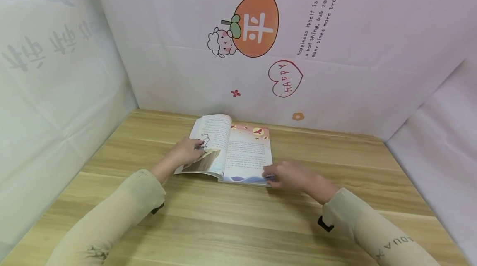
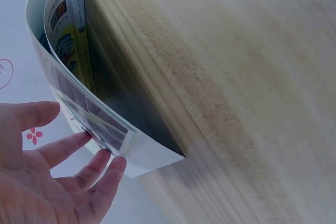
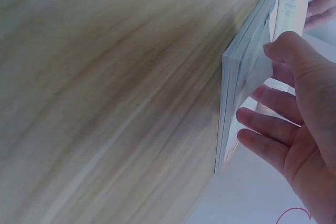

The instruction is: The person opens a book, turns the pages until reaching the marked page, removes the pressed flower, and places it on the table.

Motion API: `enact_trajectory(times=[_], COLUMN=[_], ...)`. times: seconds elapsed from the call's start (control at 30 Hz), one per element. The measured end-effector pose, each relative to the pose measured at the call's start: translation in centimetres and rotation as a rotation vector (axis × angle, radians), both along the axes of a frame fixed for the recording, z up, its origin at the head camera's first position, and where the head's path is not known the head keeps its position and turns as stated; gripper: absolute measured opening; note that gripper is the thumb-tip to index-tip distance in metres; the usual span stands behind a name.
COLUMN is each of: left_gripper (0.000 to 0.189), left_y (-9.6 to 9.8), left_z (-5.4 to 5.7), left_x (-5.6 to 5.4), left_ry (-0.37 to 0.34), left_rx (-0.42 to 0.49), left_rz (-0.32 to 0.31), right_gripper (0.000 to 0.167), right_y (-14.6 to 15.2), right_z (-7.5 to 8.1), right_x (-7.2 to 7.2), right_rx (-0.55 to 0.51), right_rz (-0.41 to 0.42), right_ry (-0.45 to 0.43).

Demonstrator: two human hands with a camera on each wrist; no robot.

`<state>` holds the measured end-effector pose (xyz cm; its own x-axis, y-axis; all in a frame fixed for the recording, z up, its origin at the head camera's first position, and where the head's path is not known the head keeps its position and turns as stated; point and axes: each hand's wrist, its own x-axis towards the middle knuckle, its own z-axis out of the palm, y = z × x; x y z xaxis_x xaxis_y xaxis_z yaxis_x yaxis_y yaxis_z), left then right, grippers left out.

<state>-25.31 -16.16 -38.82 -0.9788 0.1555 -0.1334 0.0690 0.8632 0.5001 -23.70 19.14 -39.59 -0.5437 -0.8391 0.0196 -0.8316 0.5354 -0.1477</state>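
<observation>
An open book with printed text and coloured pictures lies on the wooden table. Its left pages bow upward, and in the left wrist view the bent pages stand off the tabletop. My left hand rests its fingertips on the left page, the thumb held apart from them. At the lower right corner of the book is my right hand, its fingers loosely bent over the right page. In the right wrist view the thumb is close to the page edges; whether it touches them is hard to tell.
Behind the book rises a white wall covering with printed drawings and words. White sheeting also stands at the left and right. Bare wood of the table lies between the two forearms.
</observation>
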Motion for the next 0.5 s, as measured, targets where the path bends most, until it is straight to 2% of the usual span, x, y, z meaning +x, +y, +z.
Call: enact_trajectory(times=[0.2,0.33,0.4,0.5], left_gripper=[0.055,0.057,0.056,0.054], left_y=[0.5,0.9,1.0,1.2], left_z=[0.1,0.1,0.0,-0.1], left_x=[0.1,0.2,0.2,0.4], left_ry=[0.008,0.052,0.082,0.106], left_rx=[0.064,0.088,0.071,0.052], left_rz=[0.029,0.027,0.006,-0.022], right_gripper=[0.021,0.022,0.023,0.026], right_y=[0.1,0.2,0.3,0.4], right_z=[-0.1,-0.1,-0.2,-0.4], right_x=[0.3,0.4,0.4,0.4], right_rx=[-0.014,-0.007,-0.009,-0.034], right_rz=[0.009,-0.016,-0.053,-0.163], right_ry=[0.061,0.08,0.077,0.043])
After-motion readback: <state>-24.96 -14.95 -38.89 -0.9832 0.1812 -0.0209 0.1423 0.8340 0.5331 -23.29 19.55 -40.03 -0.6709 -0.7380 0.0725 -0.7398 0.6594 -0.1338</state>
